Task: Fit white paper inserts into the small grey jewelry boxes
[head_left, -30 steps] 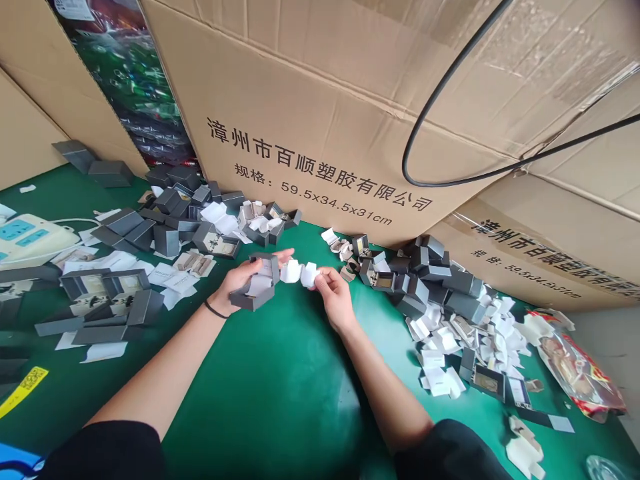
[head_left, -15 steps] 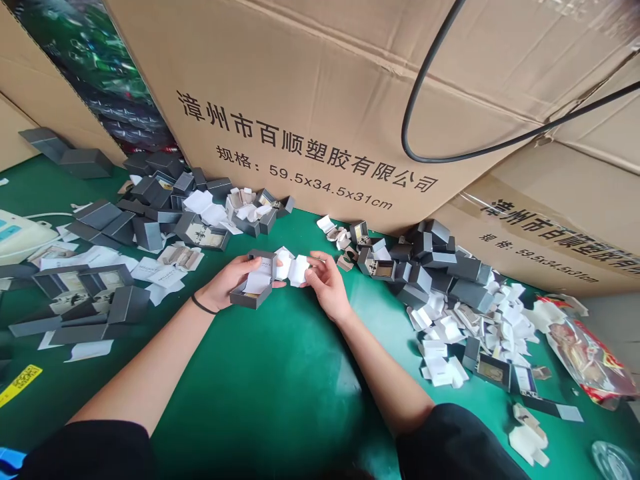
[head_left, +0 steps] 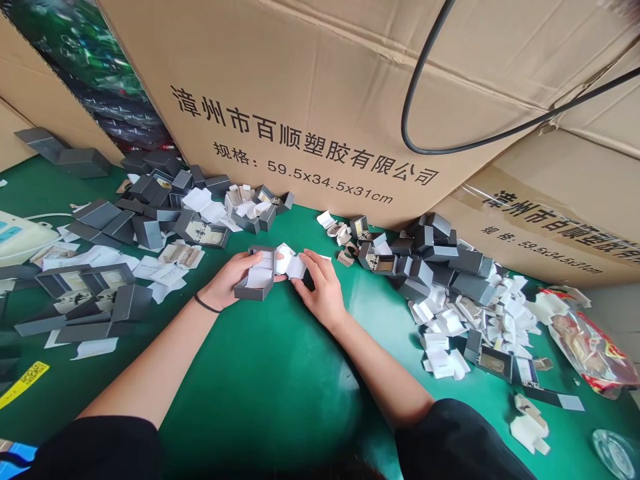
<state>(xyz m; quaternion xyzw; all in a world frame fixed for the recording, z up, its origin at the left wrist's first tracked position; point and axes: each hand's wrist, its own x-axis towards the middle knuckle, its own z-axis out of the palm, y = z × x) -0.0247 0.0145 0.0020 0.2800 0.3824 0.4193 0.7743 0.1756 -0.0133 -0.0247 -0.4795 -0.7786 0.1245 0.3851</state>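
Just left of frame centre, the left hand (head_left: 231,279) grips an open dark-grey rectangular box (head_left: 250,293) over the green bench (head_left: 240,393). Beside it, the right hand (head_left: 324,293), fingers half-curled, meets a folded white paper insert (head_left: 297,268); whether it pinches, I cannot tell.

One left hand (head_left: 231,279), one right hand (head_left: 323,293) — one held box (head_left: 250,293), one cable (head_left: 405,123) — heaped boxes (head_left: 467,261), perhaps dozens.

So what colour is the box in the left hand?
The box is dark grey, best seen in the head view.
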